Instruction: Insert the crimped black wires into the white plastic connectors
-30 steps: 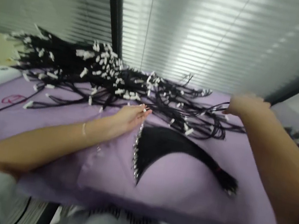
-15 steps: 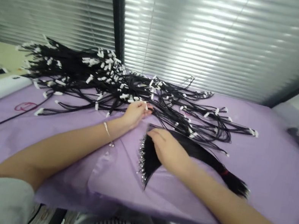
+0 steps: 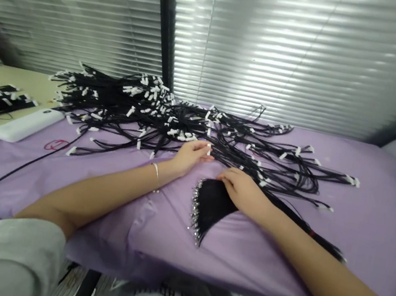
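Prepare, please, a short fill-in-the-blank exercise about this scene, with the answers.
1. The hand nearest the fanned black wires is the ____ one.
2. The left hand holds a small connector coloured ____.
3. The left wrist wears a ____.
4. Behind the piled cables hang slatted ____.

Missing words: right; white; bracelet; blinds.

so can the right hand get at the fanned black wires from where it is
Quite likely yes: the right hand is at the upper edge of the fanned black wires, and nothing visible covers their silver tips.
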Motion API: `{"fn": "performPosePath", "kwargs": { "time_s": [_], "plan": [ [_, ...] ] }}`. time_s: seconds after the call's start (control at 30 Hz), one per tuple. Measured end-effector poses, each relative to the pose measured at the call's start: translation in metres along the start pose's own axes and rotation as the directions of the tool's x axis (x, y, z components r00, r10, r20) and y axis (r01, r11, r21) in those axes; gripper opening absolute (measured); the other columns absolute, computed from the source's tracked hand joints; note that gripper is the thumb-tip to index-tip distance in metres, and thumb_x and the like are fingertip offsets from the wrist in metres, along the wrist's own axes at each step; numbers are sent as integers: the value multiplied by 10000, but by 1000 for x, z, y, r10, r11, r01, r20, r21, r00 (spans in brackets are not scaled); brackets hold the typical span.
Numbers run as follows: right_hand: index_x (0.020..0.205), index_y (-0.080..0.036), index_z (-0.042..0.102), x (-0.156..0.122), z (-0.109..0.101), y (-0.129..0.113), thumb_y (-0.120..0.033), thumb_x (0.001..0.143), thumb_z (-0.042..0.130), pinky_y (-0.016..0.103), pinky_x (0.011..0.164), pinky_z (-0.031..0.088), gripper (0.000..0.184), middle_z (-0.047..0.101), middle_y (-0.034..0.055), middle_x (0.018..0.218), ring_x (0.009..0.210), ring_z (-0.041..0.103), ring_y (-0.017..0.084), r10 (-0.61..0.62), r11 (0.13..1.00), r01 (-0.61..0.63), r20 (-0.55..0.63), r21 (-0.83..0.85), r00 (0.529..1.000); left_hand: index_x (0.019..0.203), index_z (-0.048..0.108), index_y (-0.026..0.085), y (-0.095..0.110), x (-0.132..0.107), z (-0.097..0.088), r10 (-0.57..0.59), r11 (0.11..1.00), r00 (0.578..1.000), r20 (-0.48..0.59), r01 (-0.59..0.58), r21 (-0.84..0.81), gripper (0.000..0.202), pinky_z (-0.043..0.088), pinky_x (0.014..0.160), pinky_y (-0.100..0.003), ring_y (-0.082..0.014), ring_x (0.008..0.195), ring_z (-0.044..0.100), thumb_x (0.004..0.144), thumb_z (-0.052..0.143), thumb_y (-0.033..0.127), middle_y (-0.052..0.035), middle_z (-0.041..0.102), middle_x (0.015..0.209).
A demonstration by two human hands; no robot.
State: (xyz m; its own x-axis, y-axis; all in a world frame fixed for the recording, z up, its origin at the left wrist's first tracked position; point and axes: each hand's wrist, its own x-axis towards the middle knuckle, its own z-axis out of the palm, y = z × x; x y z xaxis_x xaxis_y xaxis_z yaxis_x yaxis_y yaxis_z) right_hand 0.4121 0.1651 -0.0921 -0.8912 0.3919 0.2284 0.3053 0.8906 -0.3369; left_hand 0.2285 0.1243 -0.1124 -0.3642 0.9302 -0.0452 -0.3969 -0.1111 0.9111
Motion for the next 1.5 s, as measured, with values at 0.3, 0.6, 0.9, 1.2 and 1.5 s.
{"fn": "performPosePath", "kwargs": {
  "time_s": [0.3,0.6,0.9,1.2,1.5],
  "plan": [
    [892,-169,693,-6,-14,-6,-170,827,592,290,808,485,121,694,43,889,827,628,156,-149,983,126,186,132,971,733,622,76,23,-46,4,-118,989,991,65,112,96,78,516,797,-328,-167,713,677,730,692,108,-31,641,697],
    [1016,-114,638,-18,6,-2,-197,873,532,354,906,463,196,602,112,1015,965,546,183,-174,982,180,-93,65,980,819,638,135,6,-53,-4,-93,993,995,35,91,76,89,502,802,-254,-112,745,645,754,685,174,1,643,779],
    [880,-118,665,-26,8,-19,-136,878,503,301,793,469,163,634,76,899,859,553,162,-271,951,277,-65,134,960,737,626,108,11,-47,-7,-71,992,996,-49,65,-109,56,504,852,-295,-102,711,631,790,621,92,-6,625,703],
    [876,-114,704,-10,3,-13,-191,864,549,329,787,477,174,624,91,870,829,573,181,-164,980,155,65,121,984,874,686,145,9,-57,2,30,937,995,96,-62,345,115,491,745,-243,-124,737,628,805,649,229,-23,664,811],
    [799,-136,671,-7,2,-17,-137,812,605,320,860,430,67,598,64,910,885,542,171,-40,979,17,107,205,993,899,679,162,4,-54,-4,23,934,993,112,-61,353,172,506,794,-284,-137,764,626,787,672,292,-25,655,841]
  ]
}}
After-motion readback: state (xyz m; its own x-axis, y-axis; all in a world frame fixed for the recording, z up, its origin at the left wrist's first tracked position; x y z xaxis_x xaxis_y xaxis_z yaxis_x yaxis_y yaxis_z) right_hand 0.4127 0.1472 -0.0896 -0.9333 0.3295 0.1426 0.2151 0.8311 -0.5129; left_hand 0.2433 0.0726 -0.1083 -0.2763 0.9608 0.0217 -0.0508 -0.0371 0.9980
